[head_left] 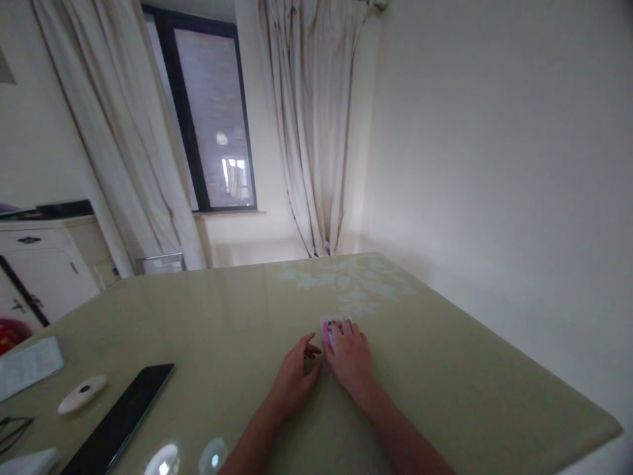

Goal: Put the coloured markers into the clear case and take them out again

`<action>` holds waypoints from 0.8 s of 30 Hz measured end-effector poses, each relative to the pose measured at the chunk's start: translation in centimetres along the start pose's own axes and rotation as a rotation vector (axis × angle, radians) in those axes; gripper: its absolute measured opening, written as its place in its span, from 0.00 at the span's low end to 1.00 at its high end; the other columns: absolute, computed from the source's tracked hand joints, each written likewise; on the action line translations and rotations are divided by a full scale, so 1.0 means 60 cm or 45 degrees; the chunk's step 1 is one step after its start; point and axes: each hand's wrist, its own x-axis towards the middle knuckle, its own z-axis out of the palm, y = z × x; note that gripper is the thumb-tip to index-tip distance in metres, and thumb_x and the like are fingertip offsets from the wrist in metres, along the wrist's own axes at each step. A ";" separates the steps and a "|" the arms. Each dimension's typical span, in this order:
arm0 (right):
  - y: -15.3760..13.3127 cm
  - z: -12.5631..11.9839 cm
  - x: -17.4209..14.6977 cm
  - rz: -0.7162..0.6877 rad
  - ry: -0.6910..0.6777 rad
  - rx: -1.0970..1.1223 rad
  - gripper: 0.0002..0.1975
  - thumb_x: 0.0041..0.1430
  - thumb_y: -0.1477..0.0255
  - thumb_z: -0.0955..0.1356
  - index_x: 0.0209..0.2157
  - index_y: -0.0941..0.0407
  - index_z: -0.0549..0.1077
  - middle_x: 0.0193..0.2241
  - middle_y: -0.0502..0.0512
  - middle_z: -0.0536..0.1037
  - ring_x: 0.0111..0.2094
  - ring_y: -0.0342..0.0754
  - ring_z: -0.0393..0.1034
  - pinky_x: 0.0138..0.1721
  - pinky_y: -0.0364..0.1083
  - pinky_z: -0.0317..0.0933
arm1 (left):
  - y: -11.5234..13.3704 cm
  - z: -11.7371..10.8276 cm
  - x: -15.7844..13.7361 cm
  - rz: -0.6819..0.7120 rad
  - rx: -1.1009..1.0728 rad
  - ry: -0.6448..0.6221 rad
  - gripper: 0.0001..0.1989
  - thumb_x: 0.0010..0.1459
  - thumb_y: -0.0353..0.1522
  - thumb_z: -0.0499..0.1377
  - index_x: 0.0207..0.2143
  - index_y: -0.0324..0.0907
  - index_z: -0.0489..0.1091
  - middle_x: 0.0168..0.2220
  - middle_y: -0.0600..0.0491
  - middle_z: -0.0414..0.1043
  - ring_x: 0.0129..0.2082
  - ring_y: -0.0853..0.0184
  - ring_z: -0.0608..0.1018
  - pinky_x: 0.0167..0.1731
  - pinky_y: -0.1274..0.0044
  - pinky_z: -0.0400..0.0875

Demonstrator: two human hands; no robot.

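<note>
My right hand (350, 353) lies over a small clear-edged pack (326, 328) with pink and dark coloured parts, near the middle of the table. Its fingers reach across the top, so most of the pack is hidden and I cannot make out its kind. Just left of it, my left hand (297, 375) rests with thumb and fingers apart and curved, the palm facing the pack. Nothing shows between those fingers, and a narrow gap separates them from my right hand.
Across the greenish table (222, 316), a black flat slab (121, 419), a white oval mouse-like object (82, 394), a pale folded cloth or packet (30, 367) and a dark cable (14, 430) lie at left. A wall (509, 198) borders the right edge; curtains (316, 132) hang behind.
</note>
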 end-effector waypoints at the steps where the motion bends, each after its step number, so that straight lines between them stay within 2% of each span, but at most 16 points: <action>1: 0.006 0.001 0.002 0.015 -0.037 -0.046 0.14 0.64 0.71 0.67 0.50 0.54 0.76 0.45 0.67 0.78 0.48 0.64 0.72 0.45 0.58 0.66 | -0.002 0.000 0.001 -0.008 0.014 0.047 0.26 0.59 0.33 0.58 0.60 0.42 0.64 0.44 0.47 0.78 0.41 0.63 0.79 0.46 0.70 0.72; 4: 0.049 0.001 0.020 0.097 -0.117 -0.164 0.17 0.64 0.75 0.66 0.53 0.53 0.75 0.48 0.65 0.78 0.51 0.63 0.71 0.47 0.56 0.63 | -0.005 -0.001 0.003 -0.042 0.086 0.114 0.20 0.61 0.35 0.56 0.55 0.41 0.65 0.36 0.51 0.76 0.32 0.67 0.77 0.36 0.74 0.71; 6: 0.090 0.000 0.036 0.174 -0.126 -0.231 0.15 0.68 0.74 0.63 0.53 0.54 0.76 0.49 0.65 0.78 0.51 0.61 0.70 0.48 0.54 0.61 | -0.003 -0.001 0.004 -0.058 0.130 0.113 0.14 0.62 0.37 0.55 0.49 0.41 0.66 0.32 0.54 0.74 0.28 0.68 0.75 0.32 0.77 0.69; 9: 0.149 -0.005 0.058 0.318 -0.119 -0.340 0.18 0.72 0.75 0.58 0.53 0.56 0.75 0.51 0.66 0.78 0.52 0.60 0.70 0.49 0.54 0.59 | 0.001 -0.002 0.006 -0.065 0.197 0.116 0.09 0.63 0.39 0.54 0.39 0.43 0.66 0.26 0.57 0.69 0.26 0.69 0.72 0.29 0.78 0.65; 12: 0.186 -0.008 0.064 0.381 -0.072 -0.366 0.21 0.72 0.77 0.55 0.54 0.60 0.74 0.53 0.68 0.76 0.54 0.60 0.69 0.53 0.55 0.56 | 0.002 -0.002 0.008 -0.070 0.287 0.132 0.10 0.63 0.39 0.53 0.31 0.45 0.63 0.25 0.58 0.66 0.26 0.69 0.70 0.30 0.77 0.62; 14: 0.187 -0.009 0.060 0.332 -0.021 -0.342 0.21 0.71 0.78 0.56 0.57 0.60 0.72 0.56 0.68 0.74 0.58 0.60 0.66 0.57 0.55 0.53 | 0.003 0.000 0.010 -0.069 0.354 0.139 0.10 0.63 0.38 0.52 0.29 0.45 0.60 0.26 0.57 0.66 0.27 0.69 0.70 0.31 0.77 0.61; 17: 0.156 -0.007 0.047 0.091 -0.009 -0.217 0.17 0.70 0.76 0.60 0.55 0.57 0.73 0.55 0.64 0.75 0.58 0.57 0.65 0.58 0.52 0.53 | 0.007 0.003 0.011 -0.071 0.465 0.130 0.09 0.62 0.35 0.51 0.27 0.45 0.60 0.27 0.56 0.67 0.29 0.68 0.69 0.32 0.77 0.61; 19: 0.124 -0.004 0.037 -0.068 -0.090 -0.125 0.12 0.70 0.72 0.62 0.49 0.56 0.75 0.49 0.60 0.77 0.51 0.54 0.69 0.54 0.49 0.57 | 0.011 0.006 0.010 -0.085 0.547 0.121 0.08 0.60 0.33 0.52 0.27 0.44 0.62 0.27 0.55 0.68 0.29 0.67 0.70 0.33 0.77 0.61; 21: 0.098 -0.002 0.030 -0.152 -0.206 -0.123 0.11 0.70 0.71 0.62 0.45 0.56 0.75 0.46 0.60 0.78 0.48 0.53 0.71 0.51 0.47 0.59 | 0.015 0.008 0.008 -0.107 0.626 0.104 0.07 0.59 0.32 0.53 0.28 0.44 0.65 0.28 0.53 0.70 0.30 0.66 0.71 0.33 0.76 0.61; 24: 0.085 -0.001 0.026 -0.158 -0.306 -0.151 0.12 0.70 0.73 0.61 0.43 0.56 0.76 0.42 0.59 0.80 0.45 0.51 0.74 0.46 0.45 0.60 | 0.022 0.009 0.005 -0.146 0.719 0.063 0.08 0.59 0.32 0.53 0.28 0.43 0.69 0.28 0.51 0.73 0.31 0.65 0.73 0.34 0.76 0.62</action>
